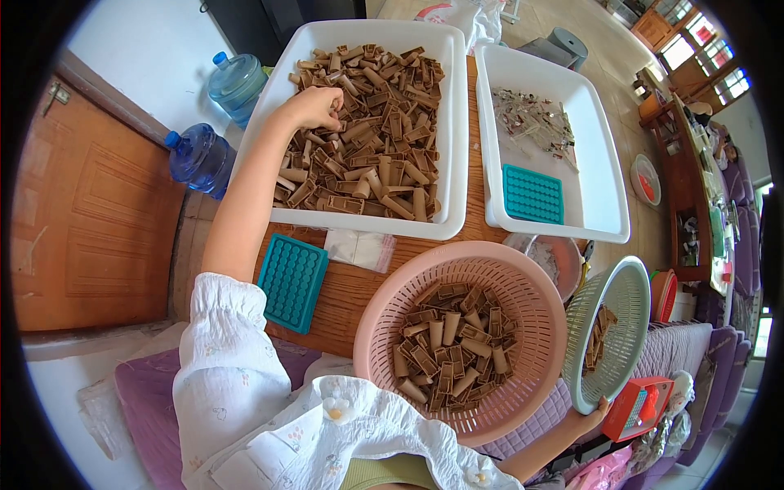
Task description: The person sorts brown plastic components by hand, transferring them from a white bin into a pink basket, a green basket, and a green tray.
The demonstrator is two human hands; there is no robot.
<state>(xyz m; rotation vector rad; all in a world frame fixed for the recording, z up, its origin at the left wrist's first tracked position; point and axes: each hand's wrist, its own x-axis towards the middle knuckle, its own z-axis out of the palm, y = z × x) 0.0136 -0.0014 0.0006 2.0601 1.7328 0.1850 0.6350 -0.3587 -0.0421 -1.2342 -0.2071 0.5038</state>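
There's the left hand (pixel 314 109), down at the brown pieces (pixel 384 139) in the white tray (pixel 367 223), over toward the tray's left rim! Fingers curled, pieces right beneath and all around; whether that grip is clamped on one, I can't tell from here. Now the right hand (pixel 590 418): its grip is closed on the near rim of the green basket (pixel 619 298), which stands tilted, its mouth toward the pink basket (pixel 535 327), more brown pieces inside. The pink one, at the near edge of the surface (pixel 347 298), carries another heap. And there's a teal mould (pixel 292 282) by the surface's near left corner.
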